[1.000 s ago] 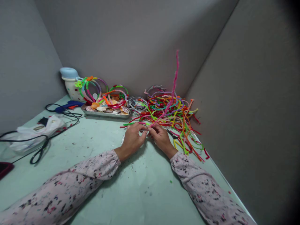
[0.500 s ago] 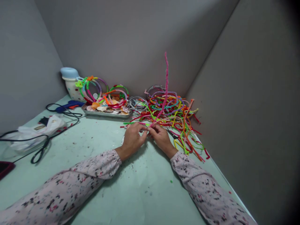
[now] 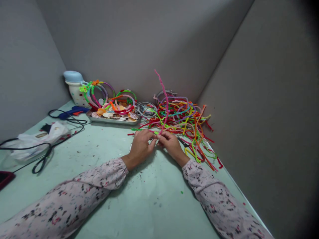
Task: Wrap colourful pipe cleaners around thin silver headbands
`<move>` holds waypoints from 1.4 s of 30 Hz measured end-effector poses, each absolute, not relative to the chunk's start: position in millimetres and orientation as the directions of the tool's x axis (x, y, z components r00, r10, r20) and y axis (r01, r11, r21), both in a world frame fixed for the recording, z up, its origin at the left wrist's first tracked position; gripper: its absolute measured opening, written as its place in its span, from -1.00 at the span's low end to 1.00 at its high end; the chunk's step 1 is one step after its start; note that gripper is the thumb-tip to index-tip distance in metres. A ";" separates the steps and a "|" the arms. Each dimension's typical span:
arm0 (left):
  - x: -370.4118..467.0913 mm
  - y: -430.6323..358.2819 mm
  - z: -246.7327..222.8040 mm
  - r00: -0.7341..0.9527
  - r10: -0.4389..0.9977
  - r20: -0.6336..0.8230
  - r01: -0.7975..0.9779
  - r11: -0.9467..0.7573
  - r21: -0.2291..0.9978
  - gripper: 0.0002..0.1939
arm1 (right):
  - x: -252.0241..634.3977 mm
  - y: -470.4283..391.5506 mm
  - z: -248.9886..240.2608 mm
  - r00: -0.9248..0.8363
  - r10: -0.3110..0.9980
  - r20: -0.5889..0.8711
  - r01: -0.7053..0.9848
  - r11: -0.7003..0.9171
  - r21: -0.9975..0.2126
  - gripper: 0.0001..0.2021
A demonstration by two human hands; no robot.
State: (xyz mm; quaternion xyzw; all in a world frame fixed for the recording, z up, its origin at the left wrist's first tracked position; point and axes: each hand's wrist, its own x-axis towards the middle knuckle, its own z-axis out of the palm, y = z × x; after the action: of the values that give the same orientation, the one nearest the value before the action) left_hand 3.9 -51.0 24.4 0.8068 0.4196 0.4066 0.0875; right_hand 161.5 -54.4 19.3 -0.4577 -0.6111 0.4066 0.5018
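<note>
A long pink pipe cleaner (image 3: 165,99) rises from my fingertips, its free end leaning left. My right hand (image 3: 170,144) pinches its lower end between thumb and forefinger. My left hand (image 3: 142,146) is closed close beside it, on a thin piece wrapped in bright green and pink (image 3: 156,133). Most of that piece is hidden behind my fingers; a pale curved edge shows by the left wrist. A green pipe cleaner end (image 3: 136,129) sticks out beyond my left knuckles. Just right of my right hand lie scissors (image 3: 184,142), partly under loose pipe cleaners.
A tangled heap of coloured pipe cleaners (image 3: 181,113) lies behind my hands. To its left are wire coils (image 3: 146,109) and a metal tray (image 3: 112,122) with shells and wrapped hoops. A blue-lidded container (image 3: 76,88), plastic bag (image 3: 40,141) and black cable (image 3: 51,149) stand or lie left.
The pink pipe cleaner's free end has swung left and lower, and more green shows between my fingertips. Both hands have stayed in nearly the same place.
</note>
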 end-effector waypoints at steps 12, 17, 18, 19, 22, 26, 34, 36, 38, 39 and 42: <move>4.3 -52.0 24.5 0.291 0.749 0.595 0.591 -0.630 0.504 -0.91 | 163.0 -52.9 20.0 -0.076 0.977 0.198 0.067 0.203 -0.977 -0.76; 4.3 -52.0 24.3 0.299 0.748 0.592 0.601 -0.630 0.493 -0.92 | 163.3 -52.2 17.4 -0.083 0.979 0.185 0.048 0.189 -0.981 -0.77; 4.3 -52.0 24.4 0.299 0.750 0.591 0.604 -0.628 0.492 -0.92 | 163.4 -52.0 17.0 -0.082 0.980 0.182 0.046 0.187 -0.981 -0.76; 4.3 -52.1 24.5 0.299 0.751 0.589 0.606 -0.626 0.491 -0.93 | 163.4 -51.8 16.7 -0.081 0.980 0.180 0.044 0.183 -0.982 -0.76; 4.0 -52.3 24.8 0.309 0.749 0.586 0.603 -0.631 0.488 -0.94 | 163.6 -51.5 16.0 -0.082 0.981 0.174 0.044 0.178 -0.983 -0.76; 3.5 -52.5 25.1 0.331 0.741 0.585 0.584 -0.647 0.490 -0.96 | 163.9 -52.0 15.4 -0.085 0.983 0.164 0.054 0.169 -0.984 -0.78; 3.1 -52.2 27.4 0.369 0.740 0.563 0.599 -0.652 0.465 -0.94 | 164.5 -52.9 14.9 -0.114 0.984 0.135 0.064 0.143 -0.988 -0.78; 2.7 -52.4 28.2 0.381 0.735 0.562 0.601 -0.658 0.453 -0.93 | 164.5 -53.1 15.4 -0.119 0.985 0.122 0.061 0.130 -0.990 -0.77; 2.3 -52.5 28.5 0.385 0.727 0.568 0.602 -0.665 0.442 -0.93 | 164.4 -53.3 16.0 -0.122 0.987 0.109 0.063 0.118 -0.991 -0.76; 2.1 -52.5 28.3 0.388 0.722 0.572 0.602 -0.669 0.436 -0.92 | 164.4 -53.4 16.3 -0.125 0.987 0.102 0.063 0.110 -0.992 -0.75; 1.6 -52.4 27.2 0.406 0.707 0.579 0.601 -0.684 0.413 -0.92 | 164.8 -53.2 16.7 -0.151 0.986 0.072 0.049 0.080 -0.996 -0.75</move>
State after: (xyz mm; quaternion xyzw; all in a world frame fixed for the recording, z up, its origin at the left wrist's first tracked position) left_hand 1.6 -52.4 27.2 0.8355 0.3915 0.3791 0.0698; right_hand 164.8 -53.2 16.7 -0.4553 -0.5682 0.5027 0.4659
